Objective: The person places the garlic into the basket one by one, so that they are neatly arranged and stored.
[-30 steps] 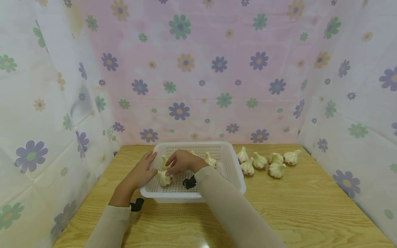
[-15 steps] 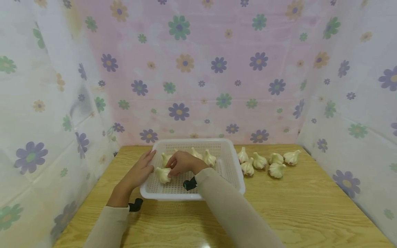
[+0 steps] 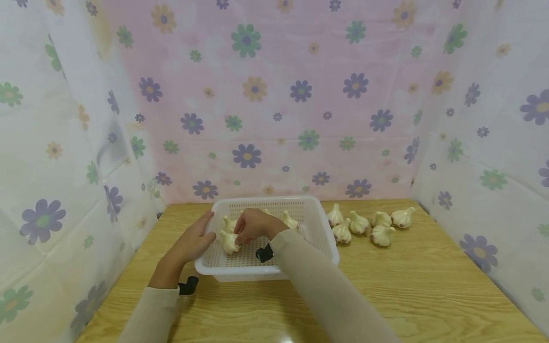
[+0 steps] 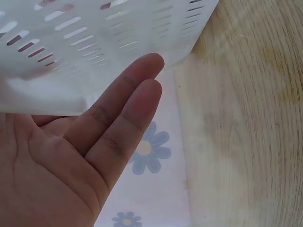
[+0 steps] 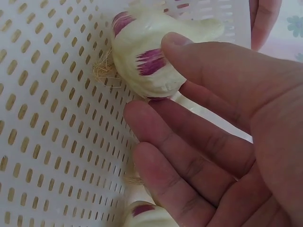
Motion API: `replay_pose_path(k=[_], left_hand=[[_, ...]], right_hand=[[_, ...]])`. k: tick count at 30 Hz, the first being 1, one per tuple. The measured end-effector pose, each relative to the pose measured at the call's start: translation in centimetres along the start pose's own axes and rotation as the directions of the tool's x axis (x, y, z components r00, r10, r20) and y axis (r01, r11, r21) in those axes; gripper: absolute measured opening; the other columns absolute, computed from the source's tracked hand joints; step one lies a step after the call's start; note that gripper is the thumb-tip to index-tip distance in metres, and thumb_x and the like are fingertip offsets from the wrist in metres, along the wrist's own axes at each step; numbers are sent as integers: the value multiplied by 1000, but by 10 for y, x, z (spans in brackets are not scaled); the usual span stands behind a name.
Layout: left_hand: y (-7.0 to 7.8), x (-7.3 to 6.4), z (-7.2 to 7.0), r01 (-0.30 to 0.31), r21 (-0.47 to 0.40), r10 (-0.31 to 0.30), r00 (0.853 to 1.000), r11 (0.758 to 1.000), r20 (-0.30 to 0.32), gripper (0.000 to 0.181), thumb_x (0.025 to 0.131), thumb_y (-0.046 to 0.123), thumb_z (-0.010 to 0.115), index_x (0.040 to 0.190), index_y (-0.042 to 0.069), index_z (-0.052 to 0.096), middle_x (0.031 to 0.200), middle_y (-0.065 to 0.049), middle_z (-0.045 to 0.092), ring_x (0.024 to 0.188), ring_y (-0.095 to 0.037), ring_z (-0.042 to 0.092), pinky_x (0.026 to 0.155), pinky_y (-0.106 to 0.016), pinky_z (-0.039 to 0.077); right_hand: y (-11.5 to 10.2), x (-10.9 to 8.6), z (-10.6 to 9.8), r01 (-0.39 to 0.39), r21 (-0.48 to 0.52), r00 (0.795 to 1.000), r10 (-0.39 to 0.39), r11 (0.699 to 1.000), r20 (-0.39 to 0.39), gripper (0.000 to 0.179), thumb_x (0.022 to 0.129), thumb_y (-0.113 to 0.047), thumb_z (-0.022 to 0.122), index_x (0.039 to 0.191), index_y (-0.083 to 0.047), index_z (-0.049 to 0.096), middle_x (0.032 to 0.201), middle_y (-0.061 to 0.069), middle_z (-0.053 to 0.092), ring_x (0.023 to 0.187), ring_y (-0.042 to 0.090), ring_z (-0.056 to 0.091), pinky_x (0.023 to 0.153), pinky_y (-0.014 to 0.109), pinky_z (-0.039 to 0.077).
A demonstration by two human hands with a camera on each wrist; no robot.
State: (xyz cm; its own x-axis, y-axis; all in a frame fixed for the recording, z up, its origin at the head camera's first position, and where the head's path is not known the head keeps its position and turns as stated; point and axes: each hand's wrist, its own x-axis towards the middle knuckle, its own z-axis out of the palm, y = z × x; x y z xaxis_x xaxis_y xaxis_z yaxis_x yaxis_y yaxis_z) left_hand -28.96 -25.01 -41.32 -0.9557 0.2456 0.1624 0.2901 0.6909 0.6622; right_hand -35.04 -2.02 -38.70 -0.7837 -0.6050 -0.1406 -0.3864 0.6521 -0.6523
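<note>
A white slotted plastic basket (image 3: 257,270) sits on the table. Inside, near its left wall, my right hand (image 3: 257,225) pinches a garlic bulb (image 5: 147,56), its thumb on the bulb's side and fingertips beneath. Purple streaks and a tuft of roots show on this bulb in the right wrist view. My left hand (image 3: 191,244) rests at the basket's left side, the thumb near the rim. Two of its fingers (image 4: 125,101) stretch straight along the outer wall, others partly hidden by the basket. More garlic bulbs (image 3: 290,222) lie in the basket, some behind my right hand.
Several garlic bulbs (image 3: 359,222) lie in a loose group on the wooden table (image 3: 420,281), right of the basket. Flower-printed cloth (image 3: 274,119) hangs behind and at both sides. A dark wrist mount (image 3: 264,253) on my right wrist overlaps the basket.
The bulb in my right hand has shifted and turned slightly. The basket's front rim rose a little half a second ago and has settled back. My left hand stays at its side.
</note>
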Motion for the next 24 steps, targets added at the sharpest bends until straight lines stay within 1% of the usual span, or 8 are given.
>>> replay_pose_path(k=[2,7,11,15,18,20,22,24], left_hand=[[0,0,0,2,11,-2,1000,1000,3,75,98,18,50,164,0,19,171,-24,17,148,-47,36,113,-65,39],[0,2,-1,-9,31,9,1000,999,-1,74,97,18,51,164,0,23,171,-23,17,153,-47,27,119,-65,31],[1,0,-2,-22,34,22,1000,999,2,74,97,17,51,163,-2,25,171,-25,15,155,-48,21,122,-65,25],[3,-1,-2,-28,29,28,1000,999,9,72,97,16,50,162,-4,26,170,-28,16,154,-51,21,120,-67,27],[6,-1,-2,-15,8,15,1000,1000,14,72,98,17,50,162,-3,26,168,-29,20,151,-50,30,115,-65,36],[7,-2,-3,10,-20,-10,1000,1000,23,72,98,18,49,163,-1,25,168,-27,23,144,-48,42,109,-60,46],[7,-3,-4,32,-45,-31,999,998,34,72,98,19,48,164,2,24,167,-26,25,137,-44,51,101,-53,53],[7,-3,-5,54,-73,-51,998,996,46,73,98,20,48,165,5,23,167,-26,26,129,-42,56,93,-47,57]], right_hand=[[-1,0,0,3,-19,1000,-3,1000,-1,23,84,-17,86,105,-11,80,88,-3,77,80,20,77,73,32,62],[-5,0,1,9,-82,1000,-10,997,-8,22,84,-19,86,104,-12,80,83,-5,76,76,16,75,67,27,59],[-7,0,1,1,-128,1000,-3,992,-13,21,85,-21,85,103,-13,79,81,-7,74,76,16,75,68,27,58],[-10,-2,-1,-6,-149,1000,6,989,-7,21,86,-24,85,104,-14,79,82,-7,74,80,20,76,72,29,58],[-12,-5,-5,-4,-170,1000,5,985,3,23,88,-27,83,107,-15,78,85,-7,74,84,23,77,75,30,58],[-11,-8,-10,0,-183,1000,2,983,15,26,88,-29,82,109,-15,78,86,-7,74,85,23,77,75,31,58],[-10,-11,-17,15,-211,1000,-10,977,25,28,88,-31,82,111,-15,78,88,-7,75,85,22,77,75,31,58],[-7,-16,-26,43,-238,998,-32,970,49,31,88,-33,82,114,-15,78,93,-7,76,87,17,76,77,30,58]])
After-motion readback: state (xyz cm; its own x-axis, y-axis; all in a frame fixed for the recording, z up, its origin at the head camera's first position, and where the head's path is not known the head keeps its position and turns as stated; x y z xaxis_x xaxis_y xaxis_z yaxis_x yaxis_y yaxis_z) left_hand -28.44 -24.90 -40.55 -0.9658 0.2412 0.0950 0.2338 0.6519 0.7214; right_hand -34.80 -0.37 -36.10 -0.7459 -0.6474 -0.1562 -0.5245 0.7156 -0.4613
